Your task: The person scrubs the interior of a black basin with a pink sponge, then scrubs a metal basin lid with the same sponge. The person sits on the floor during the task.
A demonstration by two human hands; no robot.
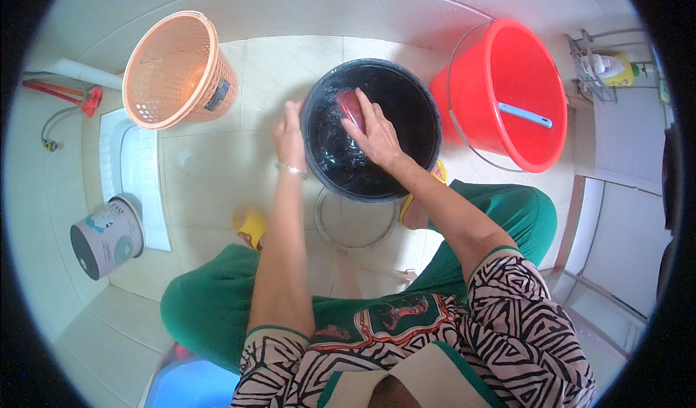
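A black bucket (313, 163) with a wet, soapy inside stands tilted on the floor in front of me, its mouth facing up toward me. My left hand (290, 138) steadies it at the left rim, the fingers lying along its outer wall. Inside, my right hand (375, 134) presses a dark red oval scrubber (349, 108) against the far left of the wall, with white suds beside it. The fingers cover part of the scrubber, and its underside is hidden. The bucket's wire handle (346, 248) hangs down on the near side.
At the right stands a large red bucket (500, 96) with a blue-handled tool (525, 115) in it. An orange perforated basket (226, 92) is at the far left, near a squat toilet (138, 163) and a grey bin (109, 242). A blue basin (190, 388) sits low left; a bottle rack (596, 63) hangs at right.
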